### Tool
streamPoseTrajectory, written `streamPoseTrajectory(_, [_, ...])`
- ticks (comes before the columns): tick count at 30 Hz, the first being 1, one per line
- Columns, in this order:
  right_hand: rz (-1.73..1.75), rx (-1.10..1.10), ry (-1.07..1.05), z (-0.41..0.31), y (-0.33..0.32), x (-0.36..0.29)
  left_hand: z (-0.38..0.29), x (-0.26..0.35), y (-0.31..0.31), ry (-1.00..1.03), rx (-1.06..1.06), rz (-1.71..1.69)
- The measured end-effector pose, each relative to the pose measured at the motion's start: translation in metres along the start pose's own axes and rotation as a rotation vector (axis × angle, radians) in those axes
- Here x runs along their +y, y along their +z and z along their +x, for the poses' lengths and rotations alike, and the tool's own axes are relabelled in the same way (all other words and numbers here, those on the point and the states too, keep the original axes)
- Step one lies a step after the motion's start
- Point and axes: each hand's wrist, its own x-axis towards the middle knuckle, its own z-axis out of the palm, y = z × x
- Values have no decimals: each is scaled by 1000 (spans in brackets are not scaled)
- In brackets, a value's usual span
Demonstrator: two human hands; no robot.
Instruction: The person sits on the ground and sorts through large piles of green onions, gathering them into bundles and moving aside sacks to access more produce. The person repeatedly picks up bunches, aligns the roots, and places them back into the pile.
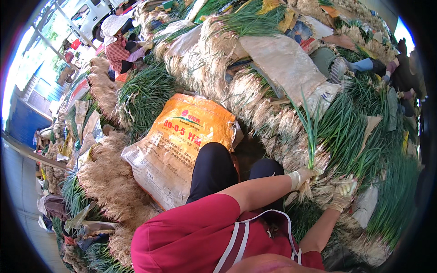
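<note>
My left hand [309,174], in a pale glove, is closed around a small bunch of green onions [311,143]. Their long green leaves point up, and the pale roots hang below the fist. Just to the right, my gloved right hand [343,192] touches the root ends of a large heap of green onions [358,143]. Its fingers are bent at the stalk bases; whether they grip any stalk cannot be made out. Dark-trousered knees [213,170] are in front of me.
An orange and white printed sack [184,136] lies left of my knees. Stacked onions with matted roots [112,174] and a pale sheet [283,61] surround me. A person in a white hat [119,47] sits at upper left; other people [403,75] are at far right.
</note>
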Motion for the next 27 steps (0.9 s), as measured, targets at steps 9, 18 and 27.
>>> streamPoseTrajectory(9, [-795, 794, -583, -24, 113, 9, 33, -20, -33, -43, -30, 111])
streamPoseTrajectory(18, [-2629, 273, 577, -5, 174, 144, 6, -11, -18, -44, 5, 97])
streamPoseTrajectory(27, [-1215, 914, 564, -28, 110, 107, 31, -28, -31, -167, -114, 137])
